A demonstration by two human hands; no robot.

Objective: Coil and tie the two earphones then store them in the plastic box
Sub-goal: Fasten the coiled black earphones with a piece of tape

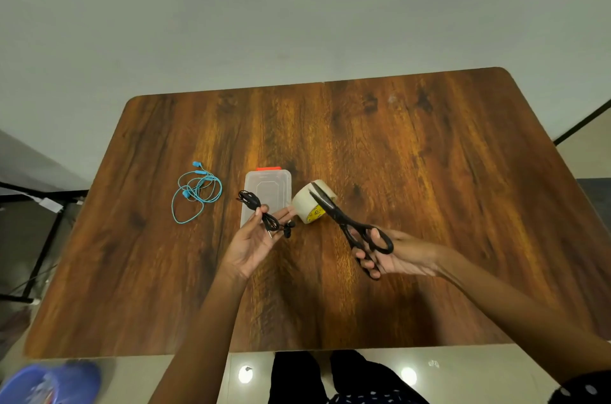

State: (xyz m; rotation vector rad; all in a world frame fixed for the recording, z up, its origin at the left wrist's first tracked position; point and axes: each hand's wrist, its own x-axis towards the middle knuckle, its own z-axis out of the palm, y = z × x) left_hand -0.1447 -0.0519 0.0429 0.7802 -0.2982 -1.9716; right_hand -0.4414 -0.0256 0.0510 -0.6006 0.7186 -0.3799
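Wooden counter (429,172) under both my hands. Landmark: the clear plastic box (269,193), lid on, red latch at its far end, lying flat near the counter's middle.

My left hand (254,241) is palm up just on the near side of the box, its fingertips over the box's near edge. Grip pinches the black earphones (264,215), bunched into a long coil; one end of the coil lies across the box's left side, the earbuds hang off my fingers toward the near right corner of the box.

My right hand (390,254) is to the right of the box and nearer to me. Grip is curled through the handles of the black scissors (347,221), blades slightly parted, tips pointing back toward the box.

Roll of tape (312,203) sits just right of the box; the scissor blades cross over its top.

Blue earphones (196,193) lie loose and uncoiled on the counter well left of the box.
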